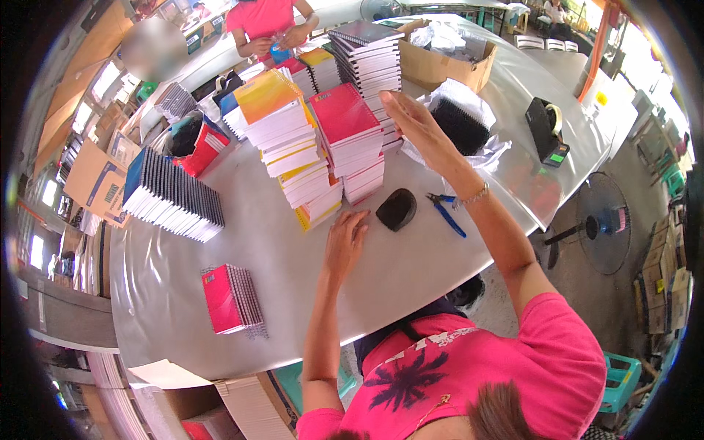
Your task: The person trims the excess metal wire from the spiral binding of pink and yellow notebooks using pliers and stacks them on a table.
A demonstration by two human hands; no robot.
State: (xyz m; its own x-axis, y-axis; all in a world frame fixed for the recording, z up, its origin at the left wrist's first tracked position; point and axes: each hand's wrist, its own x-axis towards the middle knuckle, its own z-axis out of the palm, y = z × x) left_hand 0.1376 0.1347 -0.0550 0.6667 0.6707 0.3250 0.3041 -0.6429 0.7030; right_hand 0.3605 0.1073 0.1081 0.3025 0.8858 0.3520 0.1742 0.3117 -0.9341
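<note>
Bare table (293,257) is left open between the small red notebook pile (231,299) and the left hand (345,242), whereas passage farther back is blocked by tall notebook stacks (312,143), and to the right by a black pouch (397,209) and blue pliers (446,213).

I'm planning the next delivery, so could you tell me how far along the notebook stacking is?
Done: tall notebook stacks stand mid-table. In hand: nothing; the right hand is raised open beside them, and the left hand lies flat on the table. Left: a small red pile and a fanned row.
</note>
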